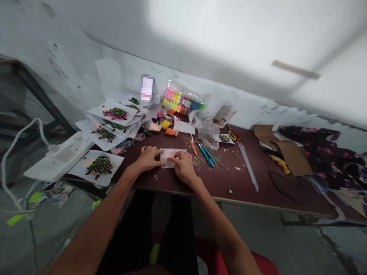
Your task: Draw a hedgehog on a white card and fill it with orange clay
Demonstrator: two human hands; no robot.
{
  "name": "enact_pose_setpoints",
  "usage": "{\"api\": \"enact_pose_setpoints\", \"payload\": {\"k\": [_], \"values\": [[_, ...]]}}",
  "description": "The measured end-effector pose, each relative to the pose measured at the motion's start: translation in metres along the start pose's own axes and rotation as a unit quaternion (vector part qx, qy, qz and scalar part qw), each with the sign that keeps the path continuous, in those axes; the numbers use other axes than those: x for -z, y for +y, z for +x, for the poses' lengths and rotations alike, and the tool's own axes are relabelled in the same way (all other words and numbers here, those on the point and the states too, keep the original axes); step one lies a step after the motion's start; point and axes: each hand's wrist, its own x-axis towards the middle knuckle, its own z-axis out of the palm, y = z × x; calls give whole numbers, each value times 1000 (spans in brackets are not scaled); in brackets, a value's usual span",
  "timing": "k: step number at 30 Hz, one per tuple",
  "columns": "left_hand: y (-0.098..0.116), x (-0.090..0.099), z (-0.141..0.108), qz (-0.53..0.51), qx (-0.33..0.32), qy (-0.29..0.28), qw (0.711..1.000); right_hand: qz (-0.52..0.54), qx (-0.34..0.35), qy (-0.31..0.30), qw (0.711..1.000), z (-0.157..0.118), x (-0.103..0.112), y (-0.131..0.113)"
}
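A small white sheet of paper (pixel 165 164) lies on the brown table, with a pale peach shape, seemingly soft clay, spread on it. At its left edge my left hand (pixel 149 157) rests with thumb and forefinger apart, their tips holding the sheet down. My right hand (pixel 185 166) is over the right part of the sheet. Its forefinger reaches out and presses on the peach shape, partly hiding it; the other fingers are bent. Just right of it lie an orange-handled pen-like tool (pixel 194 148) and teal-handled pliers (pixel 207 154).
Finished hedgehog pictures (pixel 114 113) are stacked at left by a white power strip (pixel 61 154). Behind stand a pack of coloured clay (pixel 183 100) and a plastic bag (pixel 208 128). Scissors (pixel 233 135), clear glue sticks (pixel 248 167) and a yellow glue gun (pixel 280 163) lie right.
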Motion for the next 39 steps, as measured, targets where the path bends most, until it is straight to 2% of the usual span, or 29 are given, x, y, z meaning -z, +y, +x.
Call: {"api": "enact_pose_setpoints", "payload": {"k": [18,23,39], "values": [[1,-1,-1,17,-10,-1,1000,-87,77,-57,992,6,6,-2],[-1,-3,-2,14,-7,4,1000,-95,72,-73,990,2,9,4],[-1,-4,-3,9,-4,7,1000,-119,73,-65,988,-3,14,13]]}}
